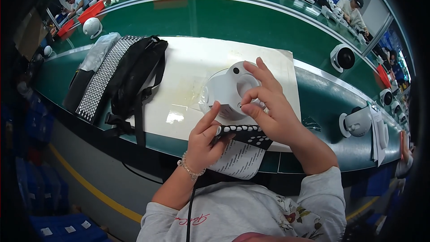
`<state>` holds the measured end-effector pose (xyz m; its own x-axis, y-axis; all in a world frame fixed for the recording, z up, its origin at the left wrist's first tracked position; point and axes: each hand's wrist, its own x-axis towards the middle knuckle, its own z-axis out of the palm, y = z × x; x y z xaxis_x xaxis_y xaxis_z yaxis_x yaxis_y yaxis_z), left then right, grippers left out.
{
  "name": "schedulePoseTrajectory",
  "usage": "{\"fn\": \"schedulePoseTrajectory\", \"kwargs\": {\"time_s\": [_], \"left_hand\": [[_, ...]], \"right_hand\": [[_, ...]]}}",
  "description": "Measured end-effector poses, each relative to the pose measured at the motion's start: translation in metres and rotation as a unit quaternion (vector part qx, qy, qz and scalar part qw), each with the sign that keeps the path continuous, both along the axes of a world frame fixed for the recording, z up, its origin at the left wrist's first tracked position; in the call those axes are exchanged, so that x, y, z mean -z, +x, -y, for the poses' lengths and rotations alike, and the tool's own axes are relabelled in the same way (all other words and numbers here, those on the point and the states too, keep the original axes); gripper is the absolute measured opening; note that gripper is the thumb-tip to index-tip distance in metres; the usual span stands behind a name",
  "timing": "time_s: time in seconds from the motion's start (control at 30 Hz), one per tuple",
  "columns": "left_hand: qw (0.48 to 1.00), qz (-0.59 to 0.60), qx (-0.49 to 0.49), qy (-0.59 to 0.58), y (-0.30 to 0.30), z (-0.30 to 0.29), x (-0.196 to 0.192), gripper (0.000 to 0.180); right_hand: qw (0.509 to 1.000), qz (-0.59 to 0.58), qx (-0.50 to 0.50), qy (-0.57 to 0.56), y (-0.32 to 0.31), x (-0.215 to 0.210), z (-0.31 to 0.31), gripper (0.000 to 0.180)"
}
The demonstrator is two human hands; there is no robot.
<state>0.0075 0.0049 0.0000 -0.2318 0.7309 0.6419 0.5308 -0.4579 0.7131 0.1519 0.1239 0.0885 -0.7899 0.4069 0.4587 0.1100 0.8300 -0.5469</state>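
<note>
A white rounded plastic housing point(220, 90) with a ring-shaped base lies on the white board in front of me. One small black round pad point(236, 70) shows on the base's upper part. My right hand point(275, 110) is over the base, thumb and forefinger pinched at its lower rim, the other fingers raised. Whatever sits in that pinch is too small to make out. Just below the housing, my left hand point(202, 145) grips a bent black sheet point(242, 128) with rows of white round dots, its forefinger pointing up beside the housing. Printed white backing paper point(239, 159) hangs under the sheet.
On the white board's point(179, 62) left side lie a black strapped bag point(136, 71), another dotted sheet point(105, 71) and a clear plastic bag point(99, 51). White round devices point(358, 122) stand at right and on the green conveyor point(251, 24). Co-workers sit beyond.
</note>
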Motion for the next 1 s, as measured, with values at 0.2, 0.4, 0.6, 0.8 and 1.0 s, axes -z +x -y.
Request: {"fn": "schedulePoseTrajectory", "kwargs": {"time_s": [0.2, 0.4, 0.6, 0.8, 1.0], "left_hand": [[1.000, -0.001, 0.004, -0.005, -0.001, -0.001, 0.002, 0.016], [1.000, -0.003, 0.004, -0.003, -0.001, -0.002, 0.002, 0.014], [1.000, 0.017, 0.000, -0.004, 0.001, -0.003, 0.000, 0.015], [1.000, 0.027, 0.003, 0.009, 0.001, -0.004, -0.001, 0.016], [1.000, 0.031, 0.005, 0.005, 0.001, -0.004, 0.002, 0.016]], "right_hand": [[0.998, 0.005, 0.004, -0.066, -0.002, 0.008, 0.001, 0.006], [0.996, -0.019, 0.019, -0.080, -0.004, 0.010, 0.002, 0.006], [0.999, -0.025, 0.004, -0.044, 0.002, 0.018, -0.004, 0.014], [0.971, 0.030, 0.045, 0.233, 0.017, 0.014, 0.005, 0.020], [0.978, -0.064, 0.001, 0.198, 0.008, 0.017, 0.019, 0.018]]}}
